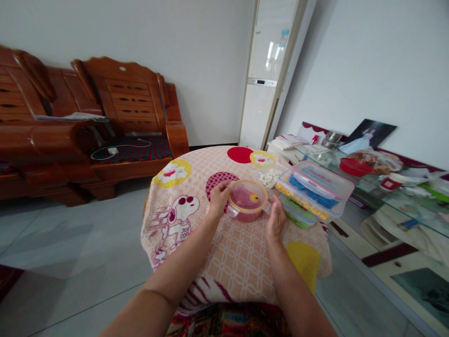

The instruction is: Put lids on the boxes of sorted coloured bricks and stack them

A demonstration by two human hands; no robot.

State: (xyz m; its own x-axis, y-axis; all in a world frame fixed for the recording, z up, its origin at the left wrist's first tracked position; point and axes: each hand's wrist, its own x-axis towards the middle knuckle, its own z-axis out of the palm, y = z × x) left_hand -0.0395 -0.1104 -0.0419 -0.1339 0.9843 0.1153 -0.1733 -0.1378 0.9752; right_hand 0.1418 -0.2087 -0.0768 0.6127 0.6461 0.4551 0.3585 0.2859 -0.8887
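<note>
A round food container (245,216) with a clear lid, an orange rim and reddish contents sits on the cloth-covered round table between my hands. A clear latch flap sticks out at its front left. My left hand (220,197) grips the left side of the rim with bent fingers. On the opposite side, my right hand (276,222) is curled against the right latch flap, its fingers partly hidden. Just right of that hand lie a flat clear box with green contents (298,211) and stacked clear boxes with yellow and blue contents (312,189).
Small white pieces (269,178) lie behind the container. To the right, a glass-topped cabinet (396,210) carries a red bowl (356,166), a paper cup (392,182) and papers. A wooden sofa (129,103) stands at the back left, a tall white appliance (264,103) behind the table.
</note>
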